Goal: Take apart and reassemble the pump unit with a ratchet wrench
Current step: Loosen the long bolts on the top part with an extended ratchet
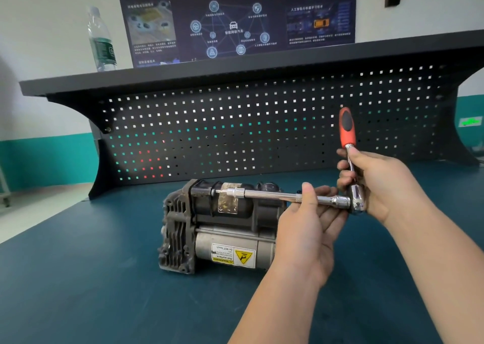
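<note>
The pump unit (209, 228), dark and finned with a yellow warning label, lies on its side on the blue-green bench top (91, 278). A ratchet wrench (347, 126) with a red handle points upward. Its long chrome extension bar (267, 194) runs left, and the bit at its tip sits against the top of the pump. My right hand (377, 181) grips the wrench shank just above the ratchet head. My left hand (311, 226) cradles the extension bar, thumb over it and fingers under it.
A black pegboard back panel (235, 124) with a shelf on top stands behind the pump. A plastic water bottle (100, 40) stands on the shelf at the left, in front of a dark poster (235, 16) on the wall.
</note>
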A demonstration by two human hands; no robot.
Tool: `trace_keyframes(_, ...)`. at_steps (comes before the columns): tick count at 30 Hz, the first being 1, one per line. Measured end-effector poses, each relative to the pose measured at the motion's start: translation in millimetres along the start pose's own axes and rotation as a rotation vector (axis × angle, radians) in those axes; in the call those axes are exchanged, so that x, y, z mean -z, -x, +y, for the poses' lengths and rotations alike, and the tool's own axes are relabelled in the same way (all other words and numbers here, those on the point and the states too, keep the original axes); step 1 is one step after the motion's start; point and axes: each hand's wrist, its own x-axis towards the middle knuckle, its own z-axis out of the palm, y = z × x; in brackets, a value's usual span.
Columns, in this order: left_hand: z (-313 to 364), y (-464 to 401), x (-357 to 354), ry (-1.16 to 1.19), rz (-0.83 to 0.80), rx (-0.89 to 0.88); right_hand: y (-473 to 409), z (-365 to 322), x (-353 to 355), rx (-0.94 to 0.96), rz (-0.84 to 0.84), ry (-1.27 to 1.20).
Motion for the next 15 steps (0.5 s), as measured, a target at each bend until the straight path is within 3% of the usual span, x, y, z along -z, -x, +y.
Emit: trace_keyframes(15,-2.5,3.2,-3.5,0.029,-0.028,-0.041,5.5,-10.2,-5.9,0.021,-0.012,-0.02)
